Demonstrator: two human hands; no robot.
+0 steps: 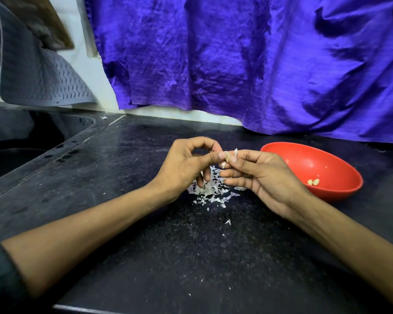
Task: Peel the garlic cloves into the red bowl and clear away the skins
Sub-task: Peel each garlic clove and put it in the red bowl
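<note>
A dark speckled counter (145, 223) is filling the lower frame beneath a hanging purple cloth (236, 60). At centre, the left hand (186, 166) and right hand (261, 175) are meeting, fingertips pinching one garlic clove (227, 157) between them above a skin pile (211, 191). At right, the red bowl (309, 159) is holding peeled cloves (313, 181).

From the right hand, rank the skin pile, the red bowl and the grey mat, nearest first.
From the right hand:
1. Skin pile, just left, under the fingers.
2. Red bowl, right, behind the hand; too close to the pile to call.
3. Grey mat, far left on the wall.
</note>
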